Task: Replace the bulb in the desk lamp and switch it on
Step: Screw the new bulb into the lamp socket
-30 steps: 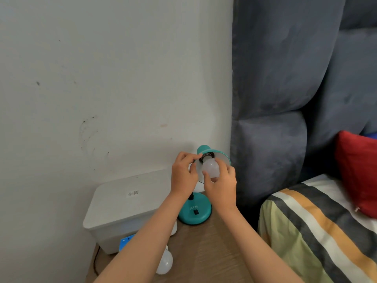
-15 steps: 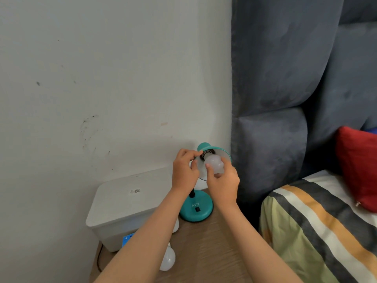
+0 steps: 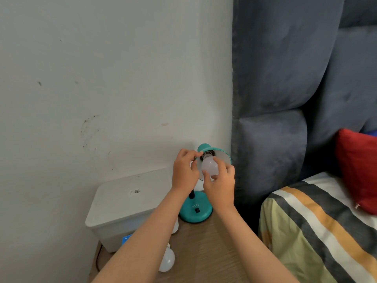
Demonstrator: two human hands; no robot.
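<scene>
Bulb sits in the teal lamp's shade, its long axis slanting up-left into the socket. Left hand pinches the shade rim beside the socket, steadying it. Right hand, wrist low, has its fingers closed round the bulb's dome from below-right, nearest for twisting.

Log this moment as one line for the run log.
step: bulb at socket | right hand: grips bulb | left hand: steadies shade | lamp: unlit | spare bulb: on table

White box, red pillow (on striped bedding), grey headboard
</scene>
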